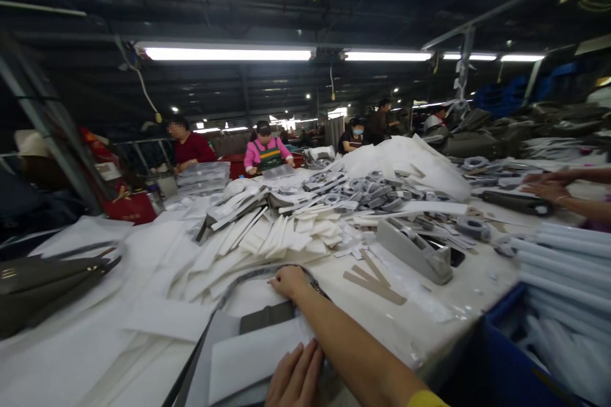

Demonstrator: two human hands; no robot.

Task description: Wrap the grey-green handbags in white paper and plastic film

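Largest is the broad white-topped table [405,324], strewn with a heap of loose flat white foam sheets [272,238], apparently unused. In front of the person lies a grey and dark-olive soft bag [267,317]. A white rectangular padding sheet [258,356] is already on it, leaving an olive strip bare, so the work looks part-done. Beyond arcs its slim grey loop handle [248,274]. The left hand [296,374] rests fingers extended, ungripping, at the padding sheet; the right hand [291,281] curls at the handle, its grip unclear.
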